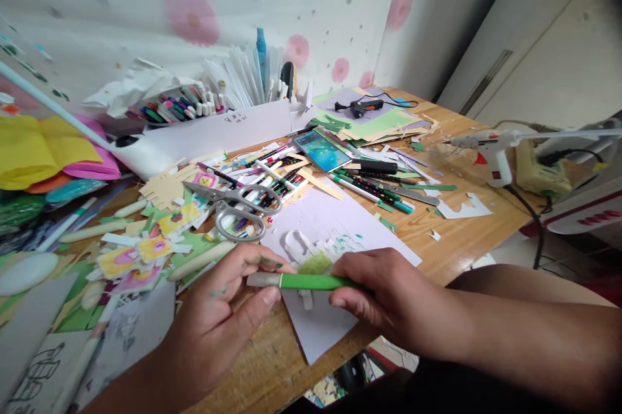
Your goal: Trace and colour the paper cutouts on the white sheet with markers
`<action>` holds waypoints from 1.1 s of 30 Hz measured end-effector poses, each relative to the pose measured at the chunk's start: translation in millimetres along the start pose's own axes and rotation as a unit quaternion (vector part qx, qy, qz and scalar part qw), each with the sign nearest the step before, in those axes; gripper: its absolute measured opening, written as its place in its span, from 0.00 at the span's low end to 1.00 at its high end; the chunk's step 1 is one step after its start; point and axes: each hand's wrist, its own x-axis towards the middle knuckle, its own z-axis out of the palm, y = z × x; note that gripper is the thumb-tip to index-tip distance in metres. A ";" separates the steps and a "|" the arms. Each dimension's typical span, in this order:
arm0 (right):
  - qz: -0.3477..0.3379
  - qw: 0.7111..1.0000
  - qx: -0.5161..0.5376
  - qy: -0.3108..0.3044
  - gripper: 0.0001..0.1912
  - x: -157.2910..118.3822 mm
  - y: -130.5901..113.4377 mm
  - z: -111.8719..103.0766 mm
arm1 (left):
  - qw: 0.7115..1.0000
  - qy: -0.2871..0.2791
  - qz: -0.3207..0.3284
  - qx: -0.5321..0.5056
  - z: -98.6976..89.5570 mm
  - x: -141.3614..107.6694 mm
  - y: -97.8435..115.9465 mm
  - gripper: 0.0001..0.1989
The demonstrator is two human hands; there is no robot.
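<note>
A green marker with a whitish end lies level between my two hands, above a sheet of white paper. My left hand has its thumb and fingers closed on the whitish end. The green barrel's other end disappears into my right hand, whose fingers are wrapped round it. Just behind the marker, a green-stained wad and white strips rest on the paper. Green marks show on my left palm and on the sheet.
Grey scissors lie behind my left hand. A phone, scattered pens and paper scraps cover the middle of the wooden table. A white glue gun stands at the right, a black one at the back.
</note>
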 end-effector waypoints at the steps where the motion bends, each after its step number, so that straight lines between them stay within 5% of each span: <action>1: -0.009 1.000 -0.017 0.006 0.22 0.1 1.0 -2.1 | 1.000 -0.013 -0.013 -0.011 -1.4 3.1 -1.3 0.09; 7: -0.099 0.981 -0.156 0.059 0.20 -2.0 5.5 -1.8 | 0.985 -0.071 0.046 0.148 -4.6 7.9 -5.6 0.14; 13: -0.058 0.998 -0.027 -0.007 0.22 -9.6 1.4 5.1 | 0.963 -0.032 0.122 0.240 0.8 -7.1 -7.2 0.18; 19: -0.053 0.999 -0.009 -0.009 0.22 3.6 11.4 -22.5 | 0.965 0.026 0.138 0.220 3.6 4.4 -10.6 0.10; 25: 0.036 0.968 -0.228 0.099 0.20 15.8 42.1 -61.0 | 0.949 0.123 0.114 0.266 -2.5 11.8 -21.2 0.08; 30: 0.097 0.901 -0.330 0.263 0.15 19.3 67.5 -98.5 | 0.925 0.059 0.228 0.297 0.9 11.6 -21.0 0.04; 33: 0.152 0.888 -0.343 0.266 0.12 18.8 83.0 -119.9 | 0.909 0.044 0.273 0.311 2.2 12.8 -21.1 0.06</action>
